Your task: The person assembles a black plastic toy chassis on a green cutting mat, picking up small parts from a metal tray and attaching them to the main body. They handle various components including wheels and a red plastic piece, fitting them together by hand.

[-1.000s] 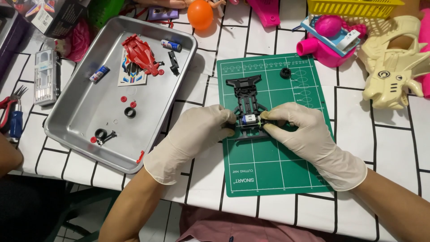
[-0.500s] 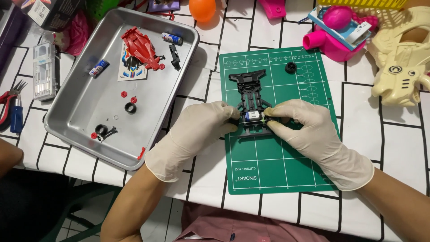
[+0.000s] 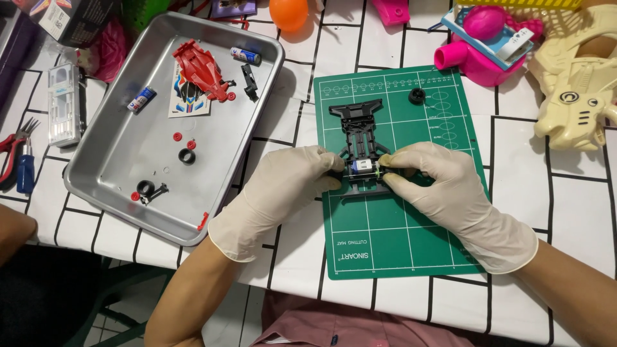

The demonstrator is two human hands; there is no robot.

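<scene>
At the far left edge lie red-handled pliers [image 3: 11, 149] and a clear plastic case [image 3: 56, 106], then a metal tray [image 3: 116, 160] holding a red toy-car body shell [image 3: 202, 69], two small batteries [image 3: 245, 56], a sticker sheet [image 3: 186, 99], black tyres [image 3: 187, 156] and small red bits. Right of the tray, the left hand [image 3: 283, 186], gloved, grips the near left side of a black toy-car chassis [image 3: 361, 144] that rests on a green cutting mat [image 3: 398, 244]; the right hand [image 3: 443, 189], also gloved, pinches with thumb and forefinger at a small silver motor [image 3: 364, 167] sitting in the rear of the chassis. The step in hand looks like seating this motor in its bay, and the next move would likely call for steady downward pressure with the chassis kept flat, without bending the thin frame. A loose black wheel [image 3: 417, 96] sits further up the mat, well apart from the hands. Further right, pink plastic toys [image 3: 479, 54] and a cream toy gun [image 3: 581, 83] crowd the table edge; nothing lies between the hands and the chassis
</scene>
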